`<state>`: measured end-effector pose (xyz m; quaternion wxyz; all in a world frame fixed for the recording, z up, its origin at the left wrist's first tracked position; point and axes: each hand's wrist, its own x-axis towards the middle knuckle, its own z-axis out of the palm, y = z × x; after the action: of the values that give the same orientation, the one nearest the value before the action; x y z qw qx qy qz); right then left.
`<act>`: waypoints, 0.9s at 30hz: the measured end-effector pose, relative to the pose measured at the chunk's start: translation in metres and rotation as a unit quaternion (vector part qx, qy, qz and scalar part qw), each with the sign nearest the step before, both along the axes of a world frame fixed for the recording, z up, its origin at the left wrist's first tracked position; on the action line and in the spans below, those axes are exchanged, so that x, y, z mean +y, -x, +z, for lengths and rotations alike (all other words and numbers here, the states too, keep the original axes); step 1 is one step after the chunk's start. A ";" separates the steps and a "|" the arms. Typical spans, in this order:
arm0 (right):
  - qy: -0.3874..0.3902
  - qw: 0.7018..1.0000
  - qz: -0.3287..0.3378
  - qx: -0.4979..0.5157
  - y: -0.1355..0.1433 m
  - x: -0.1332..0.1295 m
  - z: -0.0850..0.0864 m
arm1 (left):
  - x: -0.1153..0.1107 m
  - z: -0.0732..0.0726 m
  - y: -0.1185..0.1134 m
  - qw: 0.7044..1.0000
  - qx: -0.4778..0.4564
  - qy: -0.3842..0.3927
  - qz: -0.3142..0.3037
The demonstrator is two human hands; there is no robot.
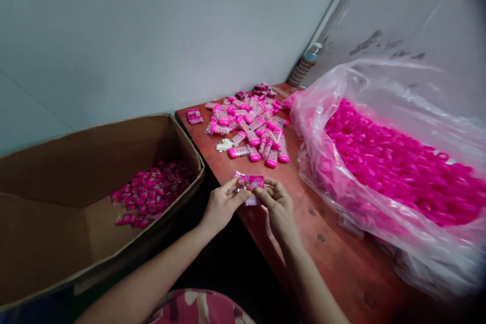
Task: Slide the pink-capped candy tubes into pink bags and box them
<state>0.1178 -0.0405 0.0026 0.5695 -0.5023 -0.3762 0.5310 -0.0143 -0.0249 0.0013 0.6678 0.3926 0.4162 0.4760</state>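
A small pink printed packet [253,181] is held between both hands over the near edge of the red-brown table [326,258]. My left hand [224,202] pinches its left side, where clear film shows. At its right side my right hand [279,207] grips it between thumb and fingers. A pale strip shows below the printed face; what lies inside the packet I cannot make out. Beyond the hands lies a heap of small clear packs with pink caps and pale pink contents [252,121]. A crumpled white scrap [225,145] sits beside the heap.
An open cardboard box [94,134] on the left holds many pink packets [152,192]. On the right, a large clear plastic bag [315,152] is full of bright pink plastic pieces [398,167]. One flat pink packet [194,116] lies near the table corner. A bottle [305,64] stands by the wall.
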 end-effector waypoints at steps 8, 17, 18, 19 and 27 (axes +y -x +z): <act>-0.008 0.931 0.050 -0.362 -0.038 0.044 0.008 | 0.006 -0.010 0.005 0.995 0.003 0.085 -0.051; -0.004 0.722 0.011 -0.692 -0.086 0.110 -0.004 | 0.008 -0.012 0.006 0.973 -0.086 0.215 0.018; -0.021 0.696 0.045 -0.716 -0.089 0.109 -0.003 | 0.009 -0.013 0.007 0.969 -0.107 0.220 0.022; -0.036 0.663 0.079 -0.743 -0.091 0.106 -0.002 | 0.011 -0.013 0.009 0.965 -0.129 0.226 0.026; -0.073 0.554 0.220 -0.800 -0.101 0.079 0.015 | 0.017 -0.013 0.002 0.925 -0.222 0.299 0.074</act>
<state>0.2187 0.0388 0.0176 -0.0652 -0.5786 -0.8129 -0.0098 -0.0167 -0.0083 -0.0117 0.7922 0.0273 0.4082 0.4529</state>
